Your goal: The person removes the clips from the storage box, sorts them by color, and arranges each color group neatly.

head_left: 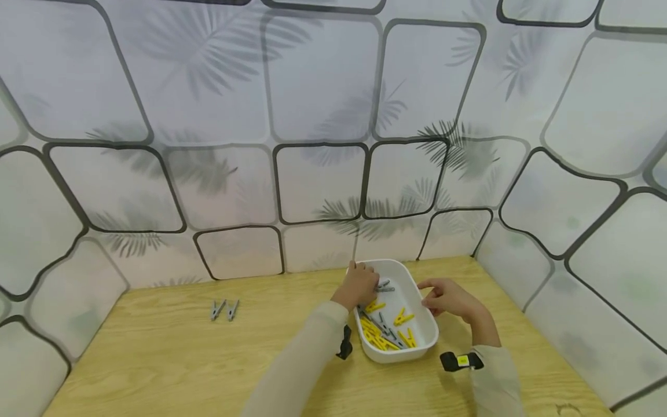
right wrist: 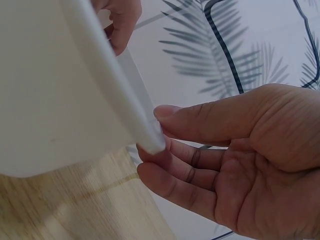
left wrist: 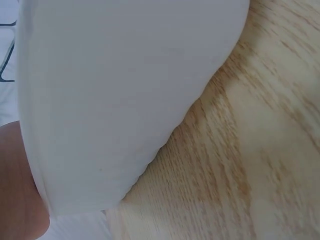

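Observation:
A white plastic tub [head_left: 383,354] stands on the table between my hands, in the head view. Yellow clothespins [head_left: 371,331] and grey clothespins [head_left: 385,288] lie loose inside it. My left hand [head_left: 359,285] grips the tub's far left rim; some of its fingers are hidden. At the right rim my right hand [head_left: 450,298] holds on, and the right wrist view shows its thumb [right wrist: 200,120] and fingers on either side of the rim. The left wrist view is mostly filled by the tub's outer wall [left wrist: 110,100].
Two grey clothespins [head_left: 225,310] lie side by side on the wooden table [head_left: 172,359], to the left of the tub. Patterned cloth walls [head_left: 323,185] enclose the table at the back and both sides.

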`<state>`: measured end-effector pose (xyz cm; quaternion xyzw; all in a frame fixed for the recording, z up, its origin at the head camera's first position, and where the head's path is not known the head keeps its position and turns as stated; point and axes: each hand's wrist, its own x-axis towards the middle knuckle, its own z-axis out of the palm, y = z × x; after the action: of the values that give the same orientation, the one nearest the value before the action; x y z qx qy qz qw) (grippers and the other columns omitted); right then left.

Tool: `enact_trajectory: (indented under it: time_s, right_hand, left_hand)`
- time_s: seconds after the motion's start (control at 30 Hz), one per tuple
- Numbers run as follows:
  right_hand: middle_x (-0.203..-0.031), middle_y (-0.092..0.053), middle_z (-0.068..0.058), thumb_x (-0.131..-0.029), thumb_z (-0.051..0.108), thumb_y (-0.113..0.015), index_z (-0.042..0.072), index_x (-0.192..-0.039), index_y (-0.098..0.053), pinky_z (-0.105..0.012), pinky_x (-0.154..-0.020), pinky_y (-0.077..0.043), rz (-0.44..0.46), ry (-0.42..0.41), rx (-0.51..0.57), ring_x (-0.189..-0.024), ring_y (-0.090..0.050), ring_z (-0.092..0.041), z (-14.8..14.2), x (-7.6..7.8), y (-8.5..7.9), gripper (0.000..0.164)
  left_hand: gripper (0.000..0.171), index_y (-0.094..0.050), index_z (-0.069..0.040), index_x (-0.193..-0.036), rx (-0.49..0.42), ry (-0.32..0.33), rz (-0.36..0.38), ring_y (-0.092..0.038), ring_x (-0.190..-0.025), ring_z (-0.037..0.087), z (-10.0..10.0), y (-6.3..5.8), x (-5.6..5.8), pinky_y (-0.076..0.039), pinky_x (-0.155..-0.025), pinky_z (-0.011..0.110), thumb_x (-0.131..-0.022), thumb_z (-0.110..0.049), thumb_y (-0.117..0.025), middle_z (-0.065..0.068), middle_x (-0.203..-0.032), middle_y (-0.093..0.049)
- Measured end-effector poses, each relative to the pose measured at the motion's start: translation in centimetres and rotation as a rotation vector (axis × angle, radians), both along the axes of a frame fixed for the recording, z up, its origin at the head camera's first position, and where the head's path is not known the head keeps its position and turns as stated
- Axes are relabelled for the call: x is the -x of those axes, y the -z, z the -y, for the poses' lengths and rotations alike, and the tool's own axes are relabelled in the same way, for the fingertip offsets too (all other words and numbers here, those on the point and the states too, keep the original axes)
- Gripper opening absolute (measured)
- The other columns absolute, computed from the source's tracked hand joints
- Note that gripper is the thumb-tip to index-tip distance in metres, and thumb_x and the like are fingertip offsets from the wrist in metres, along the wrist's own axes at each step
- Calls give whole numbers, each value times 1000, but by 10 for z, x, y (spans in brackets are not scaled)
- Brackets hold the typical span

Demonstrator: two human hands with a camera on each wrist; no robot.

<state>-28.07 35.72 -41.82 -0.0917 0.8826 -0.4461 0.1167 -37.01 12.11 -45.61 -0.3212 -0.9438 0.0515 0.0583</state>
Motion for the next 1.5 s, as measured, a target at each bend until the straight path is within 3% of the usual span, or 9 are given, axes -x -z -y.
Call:
enact_trajectory:
  time_s: [0.17,0.43,0.57,0.7,0.93,1.1,1.23,1.5]
  right_hand:
    - [-88,-70,-14,-96,2,-63,-16,-139,-48,-46,-75,-60,6,3,7,-75,-68,-19,0,-1,-1,49]
    - [-88,-70,-14,-95,3,-63,-17,-138,-47,-45,-75,-60,0,-14,21,-75,-68,-19,-2,-1,1,50]
    - [-89,-71,-15,-95,3,-63,-16,-138,-47,-47,-75,-60,0,-18,29,-75,-69,-20,-1,-1,2,50]
    - [-90,-71,-16,-96,3,-63,-16,-139,-47,-49,-76,-60,-1,-26,36,-76,-69,-21,-1,-1,2,50]
    - [-89,-71,-14,-96,3,-63,-16,-139,-47,-48,-75,-60,7,-20,41,-74,-69,-21,-1,-1,1,50]
    - [-88,-71,-15,-96,2,-63,-17,-139,-47,-46,-74,-60,11,-35,43,-74,-68,-20,2,0,1,49]
    - [-88,-71,-14,-96,3,-63,-16,-139,-47,-46,-74,-60,6,-33,28,-74,-68,-20,4,1,0,50]
    - [-90,-70,-14,-96,4,-63,-14,-139,-49,-47,-76,-60,23,-5,-1,-76,-69,-21,1,2,-2,48]
  left_hand:
    - [12,-75,-25,-99,-51,19,4,-60,-109,20,0,-1,-1,-37,-112,51,-97,-35,-67,-6,-102,-69]
    - [21,-69,-21,-84,-9,-15,-49,-62,-99,19,-4,-6,-7,-40,-111,49,-93,-40,-70,-5,-88,-68]
    - [15,-69,-21,-83,2,-23,-68,-63,-101,21,-6,-6,-7,-41,-110,51,-92,-33,-69,-3,-88,-69]
    - [15,-72,-21,-89,9,-28,-42,-63,-106,23,-6,-5,-5,-39,-113,53,-96,-33,-66,-2,-94,-70]
    - [16,-70,-22,-89,-44,-7,-37,-59,-97,19,-2,-6,-6,-41,-105,48,-98,-34,-65,-4,-90,-67]
    - [15,-71,-22,-98,-154,-22,-37,-56,-96,19,4,-5,-8,-39,-99,46,-97,-36,-64,-5,-98,-68]
    - [14,-68,-22,-97,-286,-15,-123,-53,-91,19,8,1,-9,-39,-93,44,-95,-36,-65,-5,-97,-67]
    - [11,-68,-18,-91,-596,76,-276,-47,-82,17,9,7,-10,-36,-85,40,-89,-28,-73,-3,-82,-62]
